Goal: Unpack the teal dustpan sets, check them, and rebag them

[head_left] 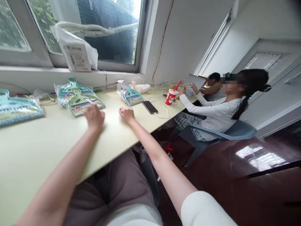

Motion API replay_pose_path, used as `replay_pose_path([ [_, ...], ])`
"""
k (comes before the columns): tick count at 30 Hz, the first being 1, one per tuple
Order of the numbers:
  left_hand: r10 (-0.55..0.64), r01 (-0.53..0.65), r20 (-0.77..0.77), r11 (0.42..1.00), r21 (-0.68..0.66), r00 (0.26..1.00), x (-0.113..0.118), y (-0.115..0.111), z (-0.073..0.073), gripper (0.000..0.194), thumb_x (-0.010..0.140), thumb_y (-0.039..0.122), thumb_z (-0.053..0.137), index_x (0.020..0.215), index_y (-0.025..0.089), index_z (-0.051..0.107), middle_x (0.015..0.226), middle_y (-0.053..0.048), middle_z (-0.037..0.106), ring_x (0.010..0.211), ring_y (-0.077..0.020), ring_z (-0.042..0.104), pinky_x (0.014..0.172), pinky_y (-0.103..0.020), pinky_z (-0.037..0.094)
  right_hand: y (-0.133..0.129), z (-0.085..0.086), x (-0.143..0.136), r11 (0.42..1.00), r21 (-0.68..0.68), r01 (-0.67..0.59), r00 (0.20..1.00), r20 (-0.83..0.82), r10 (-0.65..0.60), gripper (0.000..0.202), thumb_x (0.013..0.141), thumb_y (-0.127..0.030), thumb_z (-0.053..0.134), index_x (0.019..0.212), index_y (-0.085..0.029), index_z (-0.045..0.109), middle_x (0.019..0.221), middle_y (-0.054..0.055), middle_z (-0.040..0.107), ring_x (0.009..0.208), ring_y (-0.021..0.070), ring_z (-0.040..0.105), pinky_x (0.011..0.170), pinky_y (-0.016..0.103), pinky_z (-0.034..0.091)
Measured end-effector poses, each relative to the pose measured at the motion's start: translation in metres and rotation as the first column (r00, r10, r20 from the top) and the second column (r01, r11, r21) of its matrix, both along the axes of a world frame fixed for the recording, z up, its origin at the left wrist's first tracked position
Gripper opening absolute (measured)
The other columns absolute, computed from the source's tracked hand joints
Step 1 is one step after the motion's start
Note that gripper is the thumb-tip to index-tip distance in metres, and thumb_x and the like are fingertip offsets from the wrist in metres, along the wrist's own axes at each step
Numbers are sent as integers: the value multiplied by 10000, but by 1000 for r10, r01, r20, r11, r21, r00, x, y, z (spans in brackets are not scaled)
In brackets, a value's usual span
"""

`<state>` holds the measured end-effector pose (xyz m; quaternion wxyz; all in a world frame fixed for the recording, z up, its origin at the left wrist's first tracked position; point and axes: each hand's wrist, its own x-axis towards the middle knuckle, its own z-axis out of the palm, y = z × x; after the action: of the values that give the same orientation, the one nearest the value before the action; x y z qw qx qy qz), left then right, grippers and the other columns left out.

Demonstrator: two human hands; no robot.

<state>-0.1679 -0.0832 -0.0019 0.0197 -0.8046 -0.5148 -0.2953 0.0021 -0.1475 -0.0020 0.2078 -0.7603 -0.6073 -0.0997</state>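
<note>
The left hand (94, 116) is laid, fingers loosely spread, on a bagged teal brush pack (78, 98) lying on the counter (42, 147) below the window. The right hand (127, 114) rests empty and half-curled beside it. Print on the pack's card is seen but cannot be read.

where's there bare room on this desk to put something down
The widest bare stretch of desk runs from the near edge toward the left hand. A smaller patch lies between the right hand and the phone. It is crowded along the window: packaged toy sets, another stack, then cables and a red cup.
</note>
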Motion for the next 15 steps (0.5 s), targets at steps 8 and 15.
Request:
replay_pose_path([
  [8, 491, -494, 135, 870, -19, 860, -177, 18, -4, 639, 966, 399, 329, 1502, 60, 247, 1695, -159, 38, 1568, -284, -24, 1258, -539, 38, 18, -9, -126, 936, 25, -351, 936, -17, 351, 345, 977, -325, 562, 1309, -231, 564, 1487, 88, 515, 1404, 244, 400, 1136, 446, 364],
  [15, 552, -527, -80, 731, -433, 830, -203, 38, 1, 657, 960, 431, 363, 1508, 74, 420, 1660, -201, 221, 1555, -358, 136, 1233, -592, 28, 36, -7, -223, 897, 66, -438, 893, -85, 442, 370, 963, -204, 549, 1331, -191, 578, 1522, 110, 494, 1435, 256, 387, 1169, 457, 339],
])
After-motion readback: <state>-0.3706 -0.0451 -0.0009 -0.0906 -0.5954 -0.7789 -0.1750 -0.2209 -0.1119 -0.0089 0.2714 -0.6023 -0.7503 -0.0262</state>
